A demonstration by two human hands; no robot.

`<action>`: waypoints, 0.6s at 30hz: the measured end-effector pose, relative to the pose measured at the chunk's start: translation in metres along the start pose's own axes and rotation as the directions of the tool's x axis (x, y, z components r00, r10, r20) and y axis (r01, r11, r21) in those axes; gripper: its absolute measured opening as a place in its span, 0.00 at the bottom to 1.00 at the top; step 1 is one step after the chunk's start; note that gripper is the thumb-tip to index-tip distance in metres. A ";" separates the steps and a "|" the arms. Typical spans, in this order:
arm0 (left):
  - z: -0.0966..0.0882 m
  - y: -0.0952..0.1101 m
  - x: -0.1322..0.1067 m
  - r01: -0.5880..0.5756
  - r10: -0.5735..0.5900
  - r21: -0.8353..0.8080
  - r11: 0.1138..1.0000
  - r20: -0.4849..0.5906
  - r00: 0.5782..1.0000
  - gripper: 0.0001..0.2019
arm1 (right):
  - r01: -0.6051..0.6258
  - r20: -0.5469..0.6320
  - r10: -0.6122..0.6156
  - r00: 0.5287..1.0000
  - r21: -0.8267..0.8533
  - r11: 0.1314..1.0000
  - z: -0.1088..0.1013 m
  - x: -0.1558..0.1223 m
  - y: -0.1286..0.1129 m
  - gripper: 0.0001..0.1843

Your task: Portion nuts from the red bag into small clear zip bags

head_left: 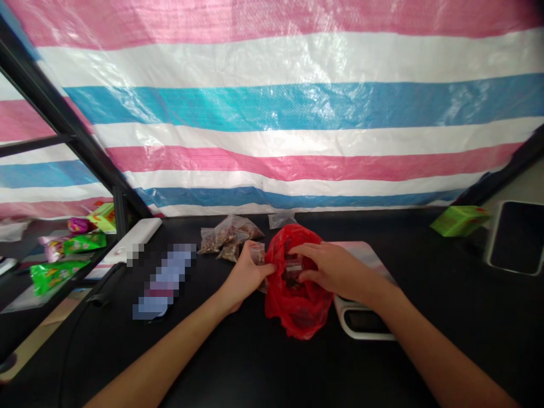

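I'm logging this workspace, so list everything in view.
Bag: one, red, centre
Filled packets: several, clear, left
Flat pouch: one, clear, rear
Scale: one, white, right
Blurred item: one, bluish, left
Bar: one, white, left
Cable: one, black, left
Boxes: two, green, both sides
Snack packets: several, green, purple, leftmost
Phone: one, dark, right
Sheet: one, pink, white, blue, behind
Frame bars: several, black, sides
Table: one, black, beneath
Left hand: one, bare, gripping bag
Right hand: one, bare, inside bag
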State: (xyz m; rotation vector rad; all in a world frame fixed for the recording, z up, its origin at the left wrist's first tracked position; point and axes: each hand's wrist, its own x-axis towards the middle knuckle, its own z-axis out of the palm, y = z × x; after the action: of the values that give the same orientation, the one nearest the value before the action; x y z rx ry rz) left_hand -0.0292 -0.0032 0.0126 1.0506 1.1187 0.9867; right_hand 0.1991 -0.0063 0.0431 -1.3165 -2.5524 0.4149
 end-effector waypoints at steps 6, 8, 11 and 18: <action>0.000 0.005 -0.001 0.023 -0.024 -0.116 0.993 -0.012 1.000 0.28 | -0.079 0.039 0.080 0.996 -0.010 0.997 0.004 0.001 -0.008 0.20; 0.000 0.005 -0.001 0.039 -0.039 -0.107 0.994 0.000 0.999 0.29 | -0.106 0.032 0.107 0.994 -0.030 0.994 0.003 0.000 -0.012 0.19; -0.001 0.005 -0.001 0.026 -0.026 -0.065 0.998 -0.001 1.000 0.26 | -0.113 0.028 0.113 0.993 -0.019 0.993 0.001 -0.001 -0.017 0.15; -0.006 0.002 0.000 0.028 -0.028 0.000 1.000 0.000 1.000 0.19 | -0.101 -0.002 0.101 0.995 -0.034 0.994 0.008 -0.002 -0.017 0.13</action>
State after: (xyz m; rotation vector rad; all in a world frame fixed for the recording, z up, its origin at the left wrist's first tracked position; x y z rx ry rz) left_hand -0.0357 -0.0016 0.0142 1.0321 1.1310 0.9647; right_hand 0.1844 -0.0184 0.0413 -1.4621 -2.5106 0.3925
